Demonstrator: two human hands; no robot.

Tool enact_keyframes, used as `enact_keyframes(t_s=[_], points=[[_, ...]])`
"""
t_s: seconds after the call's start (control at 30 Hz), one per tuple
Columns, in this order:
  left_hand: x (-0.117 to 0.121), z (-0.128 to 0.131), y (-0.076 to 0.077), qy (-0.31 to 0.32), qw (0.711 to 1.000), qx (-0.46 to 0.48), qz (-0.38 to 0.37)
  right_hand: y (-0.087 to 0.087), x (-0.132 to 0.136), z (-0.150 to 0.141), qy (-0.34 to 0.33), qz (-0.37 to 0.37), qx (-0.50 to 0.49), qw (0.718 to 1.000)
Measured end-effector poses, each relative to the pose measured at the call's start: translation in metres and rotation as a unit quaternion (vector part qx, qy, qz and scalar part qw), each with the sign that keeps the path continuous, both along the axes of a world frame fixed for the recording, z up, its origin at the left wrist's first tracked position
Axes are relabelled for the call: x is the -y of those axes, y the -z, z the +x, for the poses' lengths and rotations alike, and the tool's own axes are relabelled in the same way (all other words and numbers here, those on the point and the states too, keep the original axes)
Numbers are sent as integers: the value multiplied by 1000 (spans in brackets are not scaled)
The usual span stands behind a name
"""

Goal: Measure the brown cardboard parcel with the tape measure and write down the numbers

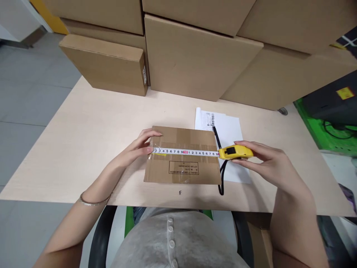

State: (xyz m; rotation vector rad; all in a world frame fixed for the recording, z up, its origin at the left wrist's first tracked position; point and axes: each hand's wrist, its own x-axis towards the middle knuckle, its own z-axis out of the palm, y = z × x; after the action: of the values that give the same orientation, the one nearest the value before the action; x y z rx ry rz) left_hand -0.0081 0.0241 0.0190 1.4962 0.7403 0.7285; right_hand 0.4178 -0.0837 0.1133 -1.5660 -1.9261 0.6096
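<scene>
Grey cloth with a row of buttons, the seated person's shirt (145,242), is closest, between the black armrests (102,238) of a chair. Just past it runs the near edge of a pale wooden table (69,160), and on that lies a flat cardboard box (167,176), a framed label printed on its top. White measuring tape (192,152) stretches straight across the box from side to side. At its left edge the left hand (136,147) is partly curled, thumb pinning the tape's end, a finger resting on the cardboard. Opposite, the right hand (267,162) grips the yellow tape case (237,152) between thumb and fingers, just beside the box's right edge; a black strap (221,184) loops below. White paper (230,126) lies partly behind the box, with a black pen (216,137) on it. Farther back, big cartons (189,56) stand stacked, a slimmer carton (106,65) before them on the left, and beyond the table's left side is grey tiled floor (28,96).
</scene>
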Motion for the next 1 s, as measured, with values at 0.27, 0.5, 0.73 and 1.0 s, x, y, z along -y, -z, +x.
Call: enact_keyframes(t_s=[0.27,0.5,0.73,1.0], points=[[1,0,2,-10,1000,-4,-10,-2,-3,-1,18,-18,36,999],[-1,0,1,0,1000,-8,19,-34,-15,-21,-41,-46,93,994],[-3,3,6,-18,999,22,31,-28,-54,-117,-183,-33,80,979],[3,13,4,-52,992,89,-73,-13,-64,-171,-276,51,15,960]])
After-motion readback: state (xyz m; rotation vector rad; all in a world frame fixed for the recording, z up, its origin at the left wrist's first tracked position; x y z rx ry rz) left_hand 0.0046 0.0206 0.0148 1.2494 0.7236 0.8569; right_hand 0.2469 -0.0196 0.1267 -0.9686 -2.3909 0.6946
